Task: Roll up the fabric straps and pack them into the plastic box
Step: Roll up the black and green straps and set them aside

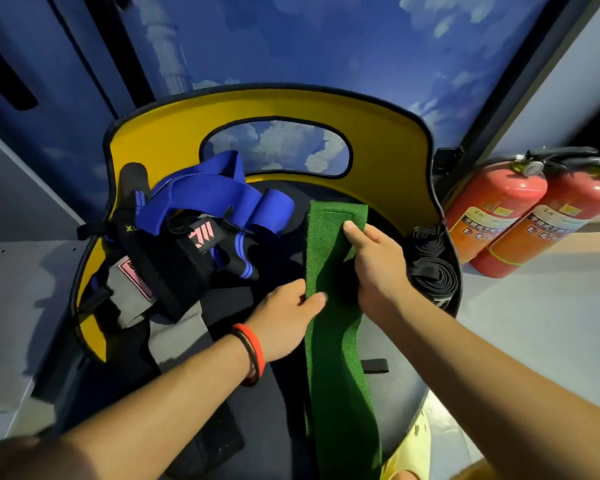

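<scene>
**Both hands on the green strap, laid out along the chair seat**

The left hand [288,317] pinches the near-left edge of the green strap [340,375], thumb on top of the weave. The right hand [378,265] grips the same strap farther up, its thumb pressed flat on the cloth and its fingers curled round the right edge, out of sight. A red and black wristband [252,355] sits on the left wrist.

The green strap is a long, wide band of coarse woven fabric. It lies unrolled and flat down the middle of the dark seat [400,393], its stitched far end near the backrest and its near end hanging over the front.

Left of it on the seat lies a loose heap: a broad blue elastic band [201,188] looped over black padded wraps [174,268] with blue stripes and a pink logo patch. On the right rim of the seat, just beside the right hand, two black straps [430,258] are wound into tight coils.

The chair's backrest [395,140] is smooth yellow with a dark edge and an oval cut-out. Two red fire extinguishers [499,209] stand on the floor to the right.
</scene>
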### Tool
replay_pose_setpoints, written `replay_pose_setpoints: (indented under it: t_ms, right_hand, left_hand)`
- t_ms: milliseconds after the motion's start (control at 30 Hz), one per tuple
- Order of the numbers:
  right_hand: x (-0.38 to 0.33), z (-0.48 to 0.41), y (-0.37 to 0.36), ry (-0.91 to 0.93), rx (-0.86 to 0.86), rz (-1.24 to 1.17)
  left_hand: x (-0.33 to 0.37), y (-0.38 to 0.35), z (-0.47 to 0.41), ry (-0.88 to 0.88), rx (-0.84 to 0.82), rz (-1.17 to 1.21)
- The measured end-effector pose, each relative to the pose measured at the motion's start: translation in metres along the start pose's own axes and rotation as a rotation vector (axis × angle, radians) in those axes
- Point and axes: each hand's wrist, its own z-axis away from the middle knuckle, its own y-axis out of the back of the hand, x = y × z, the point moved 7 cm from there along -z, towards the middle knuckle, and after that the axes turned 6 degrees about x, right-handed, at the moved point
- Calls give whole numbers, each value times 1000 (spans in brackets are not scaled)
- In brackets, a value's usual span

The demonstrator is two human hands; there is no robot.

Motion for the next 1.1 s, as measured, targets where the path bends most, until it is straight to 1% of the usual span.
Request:
replay_pose_setpoints:
  t_ms: [67, 100, 167, 233, 300, 367, 400, 467, 500, 567, 633, 733, 833, 900, 1000, 1033, 1100]
  right_hand:
    - [6, -8, -1, 33, 35, 70]
    - [12, -14, -2, 23, 41, 112]
    - [30, -22, 0, -50, 35, 236]
    - [46, -25, 2, -103, -4, 423]
    - [54, -23, 3, -69, -29, 621]
    - [54, -20, 4, 16, -40, 711]
    - [53, -17, 5, 62, -44, 743]
    - [48, -13, 7, 155, -58, 806]
    - [44, -10, 8, 193, -80, 854]
    - [39, -5, 10, 208, -150, 975]
    - [40, -2, 15, 168, -223, 1087]
    - [44, -1, 27, 96, -230, 1100]
    - [45, -5, 34, 177, -215, 1121]
    - [47, -8, 35, 203, -219, 1088]
    - [53, -15, 40, 96, -176, 890]
    - [53, -18, 41, 72, -146, 819]
    - [52, -25, 43, 62, -99, 720]
  left_hand:
    - [-7, -6, -8, 21, 18, -49]
    - [-11, -9, -13, 60, -2, -37]
    - [-21, -15, -22, 165, -64, 57]
    - [-32, -20, -26, 263, -113, 15]
    - [-39, -18, -30, 314, -90, -52]
    - [-42, -16, -33, 345, -46, -23]
    - [-44, -17, -37, 364, -42, 20]
    - [-47, -20, -42, 429, -49, 182]
    - [-51, -20, -49, 436, -11, 226]
    - [-67, -23, -71, 387, 43, 249]
    - [-70, -20, -77, 385, 109, 276]
    - [-47, -10, -67, 371, 203, 387]
    - [-41, -13, -68, 374, 233, 554]
    - [-37, -12, -65, 392, 226, 580]
    - [-25, -14, -49, 484, 106, 593]
    - [-22, -16, -43, 499, 50, 610]
    - [-20, -18, -34, 500, -38, 567]
